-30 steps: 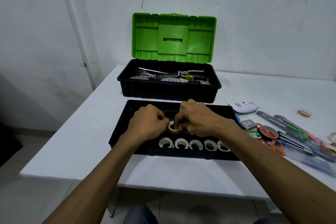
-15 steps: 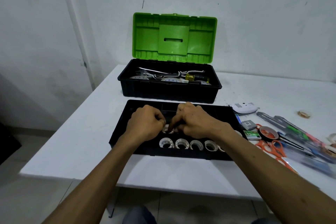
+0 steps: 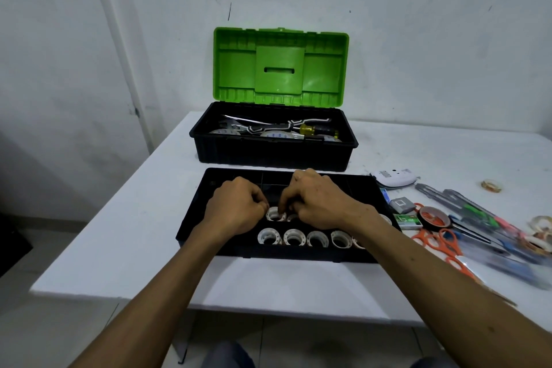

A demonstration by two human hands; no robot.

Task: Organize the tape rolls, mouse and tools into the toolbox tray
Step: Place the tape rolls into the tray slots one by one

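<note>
A black toolbox tray [image 3: 197, 212] lies on the white table in front of me. Several clear tape rolls [image 3: 294, 237] stand in a row along its near side. My left hand [image 3: 236, 207] and my right hand [image 3: 321, 203] meet over the tray's middle, fingertips pinched on one small tape roll [image 3: 273, 214] set low in the tray behind that row. A white mouse [image 3: 394, 178] lies to the right of the tray. Orange scissors [image 3: 439, 243], a dark tape roll [image 3: 433, 216] and several screwdrivers [image 3: 478, 215] lie further right.
The open toolbox [image 3: 273, 154] with a green lid [image 3: 280, 67] stands behind the tray and holds tools. A small grey box [image 3: 401, 204] and a green box [image 3: 407, 219] sit by the tray's right edge. More tape rolls [image 3: 491, 185] lie far right. The table's front edge is near.
Both hands have lowered the small tape roll from above the tray down into it, behind the front row of rolls.
</note>
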